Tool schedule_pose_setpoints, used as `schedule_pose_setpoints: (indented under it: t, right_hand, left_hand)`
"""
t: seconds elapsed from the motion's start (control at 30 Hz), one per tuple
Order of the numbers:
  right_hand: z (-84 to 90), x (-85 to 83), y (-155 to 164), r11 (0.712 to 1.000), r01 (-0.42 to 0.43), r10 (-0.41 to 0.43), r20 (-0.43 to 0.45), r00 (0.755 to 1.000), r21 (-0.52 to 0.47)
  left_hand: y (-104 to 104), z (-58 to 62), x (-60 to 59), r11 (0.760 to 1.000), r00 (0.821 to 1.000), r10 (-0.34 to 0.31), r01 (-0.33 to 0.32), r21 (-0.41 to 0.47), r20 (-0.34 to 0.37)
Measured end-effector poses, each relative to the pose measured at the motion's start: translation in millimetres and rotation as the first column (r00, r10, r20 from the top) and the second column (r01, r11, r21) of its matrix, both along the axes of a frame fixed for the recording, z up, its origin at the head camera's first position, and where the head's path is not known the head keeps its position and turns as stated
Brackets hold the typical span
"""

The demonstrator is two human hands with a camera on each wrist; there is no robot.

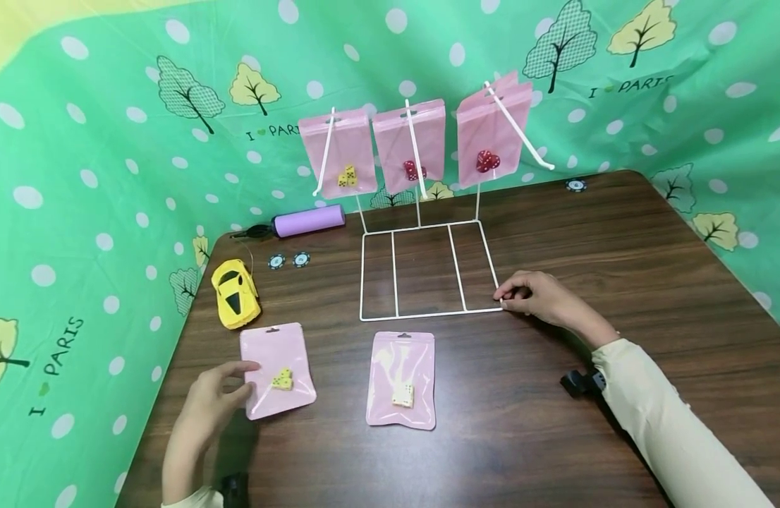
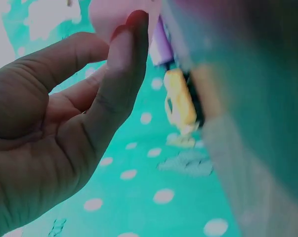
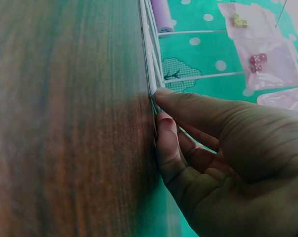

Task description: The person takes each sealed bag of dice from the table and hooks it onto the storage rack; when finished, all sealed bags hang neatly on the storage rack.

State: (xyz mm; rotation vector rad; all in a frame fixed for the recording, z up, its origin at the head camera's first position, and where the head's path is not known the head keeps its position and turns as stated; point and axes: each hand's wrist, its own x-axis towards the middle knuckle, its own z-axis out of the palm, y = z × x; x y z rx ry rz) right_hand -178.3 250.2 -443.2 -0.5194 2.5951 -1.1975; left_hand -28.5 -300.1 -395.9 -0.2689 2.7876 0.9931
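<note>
At the left, my left hand (image 1: 209, 402) pinches the left edge of a pink zip bag (image 1: 263, 353) with yellow dice (image 1: 283, 379) showing in it. In the left wrist view the fingertips meet a blurred part of that bag. My right hand (image 1: 545, 300) grips the near right corner of a white wire display rack (image 1: 428, 312) with thumb and fingers, low against the tabletop. Three hooks on the rack carry pink bags: yellow dice at left (image 1: 336, 141), red dice in the middle (image 1: 396, 141) and red dice at right (image 1: 479, 127), where a second bag shows behind.
Another pink bag (image 1: 385, 367), holding white dice, lies flat before the rack. A yellow toy car (image 1: 236, 293), a purple hand pump (image 1: 310, 221) and two chips (image 1: 288, 261) are at the left. One chip (image 1: 576, 185) lies far right. A green curtain (image 1: 111, 212) borders the table (image 1: 491, 437).
</note>
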Motion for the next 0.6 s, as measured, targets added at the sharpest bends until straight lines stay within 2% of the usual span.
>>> schedule_pose_setpoints:
  t: [0.13,0.27,0.33,0.47,0.6]
  right_hand:
    - [0.3,0.1,-0.3,1.0,0.0,0.0,0.001,1.0,0.0]
    - [0.7,0.9,-0.3,1.0,-0.003,0.003,0.007,1.0,-0.003]
    - [0.2,1.3,-0.1,1.0,0.0,0.0,0.008,1.0,-0.003]
    - [0.5,1.7,0.1,1.0,0.003,-0.003,0.015,1.0,-0.016]
    - [1.4,2.6,-0.2,1.0,0.009,-0.009,0.023,1.0,-0.016]
  left_hand:
    - [-18.0,14.9,-1.7,0.995,0.999,0.039,-0.042,-0.087,-0.036]
    - [-28.6,27.4,-3.7,0.989,0.988,0.036,-0.056,-0.136,-0.149]
    - [-30.8,31.8,-4.5,0.986,0.971,0.027,-0.065,-0.155,-0.238]
    - [-29.2,40.9,-7.9,0.982,0.921,0.025,-0.096,-0.165,-0.389]
    - [-22.6,51.4,-13.3,0.99,0.878,0.029,-0.091,-0.107,-0.478]
